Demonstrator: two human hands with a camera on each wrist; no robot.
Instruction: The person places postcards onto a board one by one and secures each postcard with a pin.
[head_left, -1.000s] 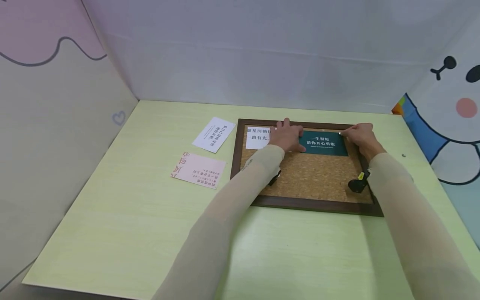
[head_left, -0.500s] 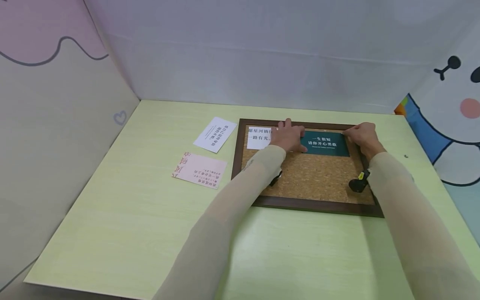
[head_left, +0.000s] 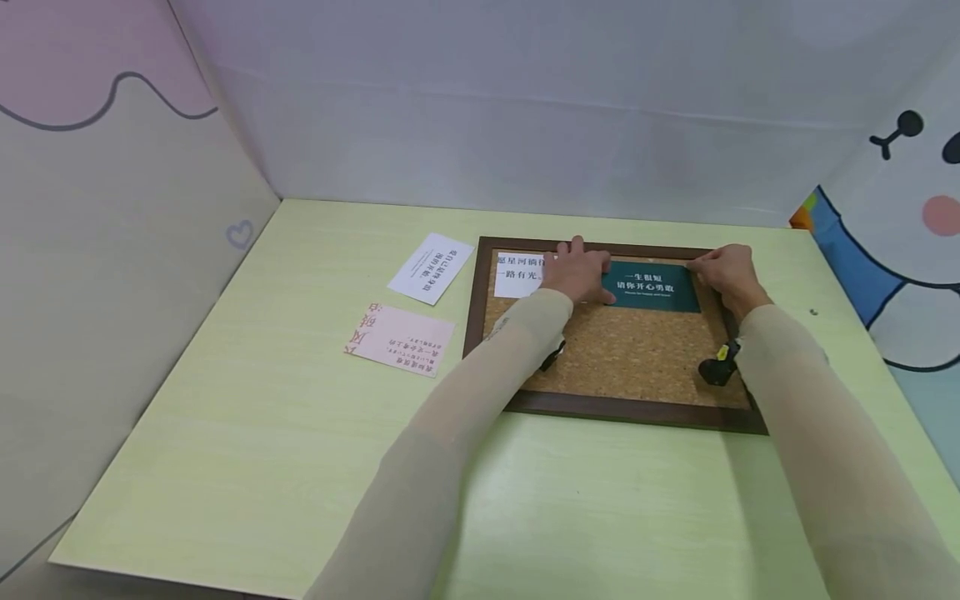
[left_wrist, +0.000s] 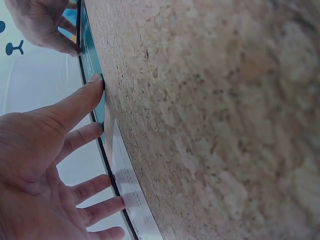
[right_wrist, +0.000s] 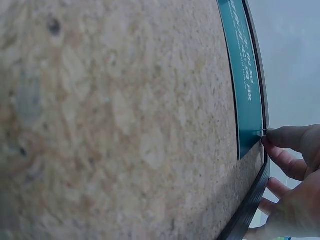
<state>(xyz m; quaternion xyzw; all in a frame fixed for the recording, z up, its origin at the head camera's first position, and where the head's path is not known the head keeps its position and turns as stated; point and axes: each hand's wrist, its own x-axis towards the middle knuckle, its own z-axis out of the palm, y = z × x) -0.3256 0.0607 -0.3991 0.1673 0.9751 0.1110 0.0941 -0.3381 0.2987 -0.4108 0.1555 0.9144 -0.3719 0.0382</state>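
Head view: brown-framed corkboard (head_left: 630, 358) flat on the surface (head_left: 225, 433), right of middle. Green card (head_left: 652, 287) with white print lies on the cork along the far frame rail, toward the right. Left hand (head_left: 576, 275) is at its left end, fingers spread. Right hand (head_left: 726, 273) is at its far right corner, thumb and index finger together; whatever they hold is too small to make out from here. White card on the cork (head_left: 516, 275) is at the board's far left, its right end hidden under the left hand. Two more on the surface left of the board: a tilted white card (head_left: 431, 268) at the far side, a pink card (head_left: 400, 340) nearer. Black device (head_left: 718, 371) at the right wrist, over the near right of the cork. Both arms in pale sleeves (head_left: 840, 433).

Left wrist view: left thumb and index tips are on the green card, those two apart; the other fingers are fanned out toward the far frame rail. Can't tell which of them touch.

Right wrist view: right thumb and index finger are clamped on a thin pin (right_wrist: 262, 130), its shaft at the green card near the far right corner. Other fingers are off the card, next to the frame.
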